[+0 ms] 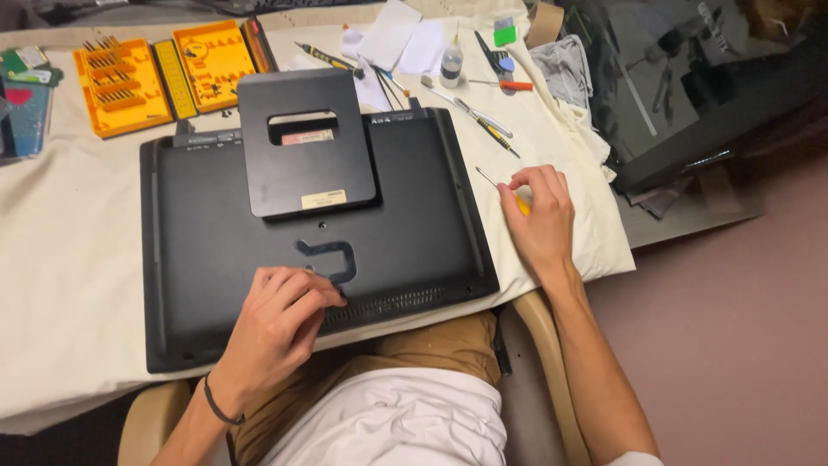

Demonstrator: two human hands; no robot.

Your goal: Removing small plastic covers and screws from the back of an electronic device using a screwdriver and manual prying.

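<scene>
Black monitor, lying face down with its back panel up, covers the middle of the desk on a cream cloth. Its one square stand plate sits on the upper half of the panel, and a single U-shaped cutout shows just below it.

The left hand rests on the lower part of the panel, fingers curled narrow with the fingertips pressed close to the cutout and the vent strip along the bottom edge; whether it pinches anything I cannot tell. A dark band circles that wrist.

The right hand lies off the monitor, just beside its right edge, on the cloth. Its fingers are closed around one small screwdriver with a yellow handle, the thin metal shaft pointing up and left toward the monitor.

Beyond the monitor's top edge lie two open orange bit cases, side by side. To their right are one small white bottle, one screwdriver with an orange handle, and a few more slim tools whose exact count is hard to make out. A second dark screen lies at the far right, well apart from both hands.
</scene>
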